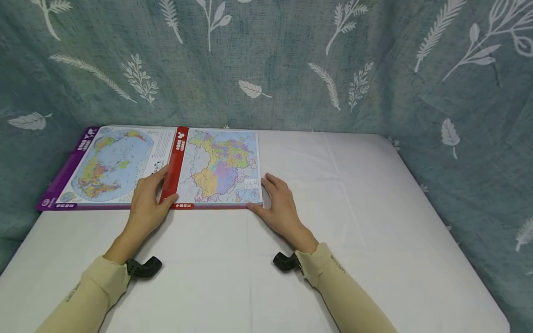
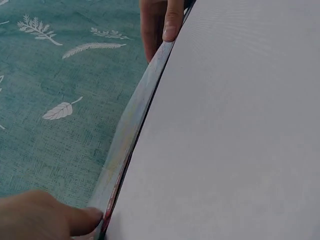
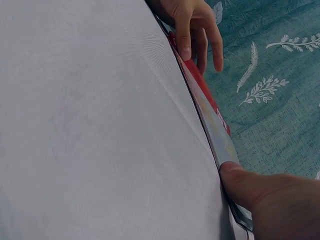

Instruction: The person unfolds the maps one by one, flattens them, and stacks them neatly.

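Observation:
A red-bordered map (image 1: 220, 166) lies flat at the far side of the table. Its left side meets a purple-bordered map (image 1: 114, 162), and whether one overlaps the other I cannot tell. My left hand (image 1: 147, 199) touches the red map's near left corner, thumb at the front edge and fingers reaching along the red strip. At the opposite near corner, my right hand (image 1: 279, 203) has its thumb against the front edge and its fingers along the right side. The right wrist view shows the left fingers (image 3: 215, 42) extended, not curled under the map.
A white cloth covers the table (image 1: 374, 222). Behind it and at the sides hangs a green curtain (image 1: 283, 55) with white leaf prints, close to the maps' far edges. A black wrist device (image 1: 143, 268) sits at the left cuff, another (image 1: 286, 262) at the right.

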`<action>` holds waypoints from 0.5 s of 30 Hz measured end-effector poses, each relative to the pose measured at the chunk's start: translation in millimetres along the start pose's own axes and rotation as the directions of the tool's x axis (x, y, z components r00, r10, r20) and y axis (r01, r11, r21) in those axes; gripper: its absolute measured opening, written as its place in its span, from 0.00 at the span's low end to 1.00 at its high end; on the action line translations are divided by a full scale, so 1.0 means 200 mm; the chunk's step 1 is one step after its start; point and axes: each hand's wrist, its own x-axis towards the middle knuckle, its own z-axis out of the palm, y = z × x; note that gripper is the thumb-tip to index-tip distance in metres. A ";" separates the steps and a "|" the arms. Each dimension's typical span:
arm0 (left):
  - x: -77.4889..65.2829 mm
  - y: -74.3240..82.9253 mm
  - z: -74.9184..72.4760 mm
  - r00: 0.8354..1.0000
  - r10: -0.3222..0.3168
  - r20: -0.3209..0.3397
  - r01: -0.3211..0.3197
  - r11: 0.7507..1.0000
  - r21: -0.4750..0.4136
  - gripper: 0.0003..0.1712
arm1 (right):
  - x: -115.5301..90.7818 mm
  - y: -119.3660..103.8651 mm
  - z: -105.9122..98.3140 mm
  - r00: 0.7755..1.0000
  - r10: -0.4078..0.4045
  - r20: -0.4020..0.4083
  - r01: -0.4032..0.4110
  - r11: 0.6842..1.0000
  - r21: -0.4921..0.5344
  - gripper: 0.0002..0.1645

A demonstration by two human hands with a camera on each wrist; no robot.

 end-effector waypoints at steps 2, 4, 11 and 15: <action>0.00 0.00 0.00 1.000 -0.004 -0.025 0.003 1.000 -0.019 0.46 | 0.00 0.00 0.00 1.000 -0.002 -0.016 0.003 0.999 0.034 0.46; -0.01 0.00 0.00 0.999 -0.022 -0.040 0.020 0.999 -0.043 0.46 | 0.00 0.00 0.01 0.999 -0.005 -0.031 0.007 0.998 0.064 0.46; 0.00 0.00 -0.01 0.986 -0.156 -0.064 0.149 0.985 -0.092 0.46 | -0.01 -0.01 0.00 1.000 0.003 -0.008 -0.002 0.982 0.187 0.47; 0.00 0.00 -0.01 0.978 -0.190 -0.086 0.185 0.981 -0.062 0.39 | -0.01 -0.01 0.00 1.000 0.009 0.005 -0.010 0.976 0.217 0.46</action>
